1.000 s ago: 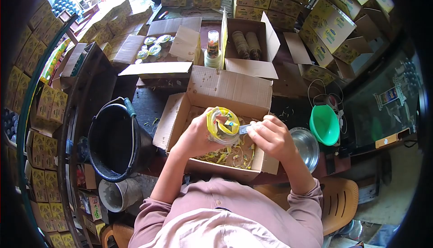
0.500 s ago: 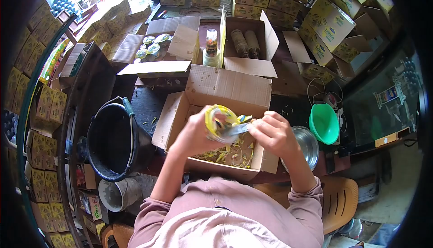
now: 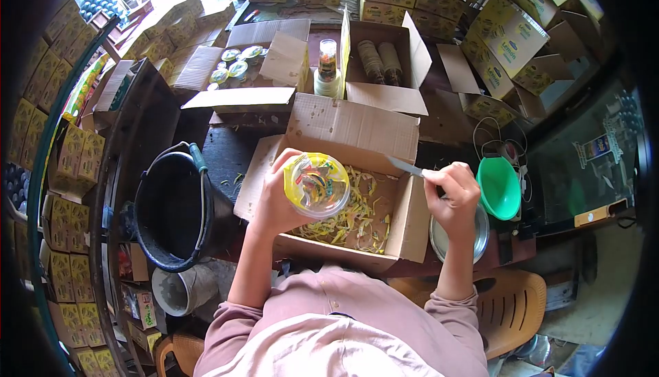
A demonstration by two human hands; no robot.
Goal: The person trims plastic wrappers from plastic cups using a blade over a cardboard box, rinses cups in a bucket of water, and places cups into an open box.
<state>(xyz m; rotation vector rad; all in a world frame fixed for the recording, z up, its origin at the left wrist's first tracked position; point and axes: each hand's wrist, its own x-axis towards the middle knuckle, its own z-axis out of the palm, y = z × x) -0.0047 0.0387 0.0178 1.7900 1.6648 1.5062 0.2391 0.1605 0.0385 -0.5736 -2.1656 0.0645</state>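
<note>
My left hand (image 3: 272, 202) is wrapped round a clear plastic cup (image 3: 328, 202) with a yellow printed film over its rim, its round end tilted up toward me. To the right, my right hand (image 3: 454, 197) grips a small knife (image 3: 406, 166), its blade pointing left and apart from the cup. Both are above an open cardboard box (image 3: 351, 122). Thin yellow strips (image 3: 367, 233) lie scattered on the bottom of that box. Part of the cup's left side is hidden by my fingers.
A black bucket (image 3: 199, 240) stands left of the box. On the right are a metal bowl (image 3: 480, 246) and a green bowl (image 3: 499, 188). Behind, one carton (image 3: 237, 99) holds lidded cups, another (image 3: 386, 98) holds cup stacks. Between them stands a cup stack (image 3: 327, 85).
The knife has come away from the cup as my right hand moved right. My left hand shifted slightly left and turned the cup's yellow-covered end toward me.
</note>
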